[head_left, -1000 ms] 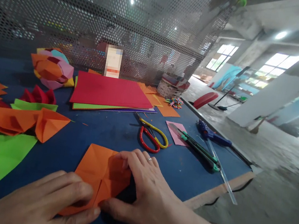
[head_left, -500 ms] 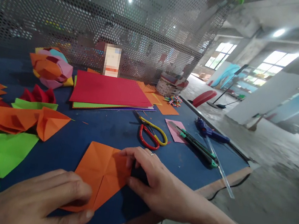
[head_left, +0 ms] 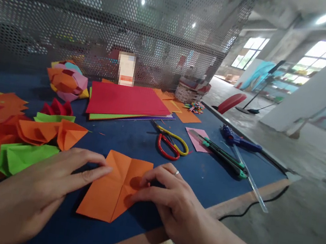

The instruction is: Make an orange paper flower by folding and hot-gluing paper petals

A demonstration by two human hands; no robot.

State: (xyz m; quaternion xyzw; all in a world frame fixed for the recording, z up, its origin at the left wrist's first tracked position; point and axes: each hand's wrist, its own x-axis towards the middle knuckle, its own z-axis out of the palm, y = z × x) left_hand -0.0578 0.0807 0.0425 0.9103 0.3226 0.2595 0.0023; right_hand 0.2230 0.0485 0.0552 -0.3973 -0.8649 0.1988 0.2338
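A creased orange sheet of origami paper [head_left: 107, 192] lies partly unfolded on the blue tabletop, with a fold running down its middle. At its upper left edge, my left hand [head_left: 46, 185] holds it between thumb and finger, the thumb on top. My right hand [head_left: 174, 203] pinches the right edge, its fingertips bent in over the paper. Left of the sheet sit folded paper pieces: orange [head_left: 41, 131], green [head_left: 27, 157] and red [head_left: 59, 108]. My left forearm hides part of that pile.
Red-and-yellow scissors [head_left: 174, 144], a green utility knife [head_left: 225, 157] on pink paper and a blue glue gun [head_left: 241, 141] with a clear stick lie to the right. Behind are a stack of coloured sheets [head_left: 129, 101], a paper ball [head_left: 68, 81], a basket [head_left: 191, 91] and a perforated panel [head_left: 90, 14].
My left hand has moved up from the paper's lower left corner to its upper left edge. The sheet has turned slightly, and its right part now stands up along the crease. The view has shifted left.
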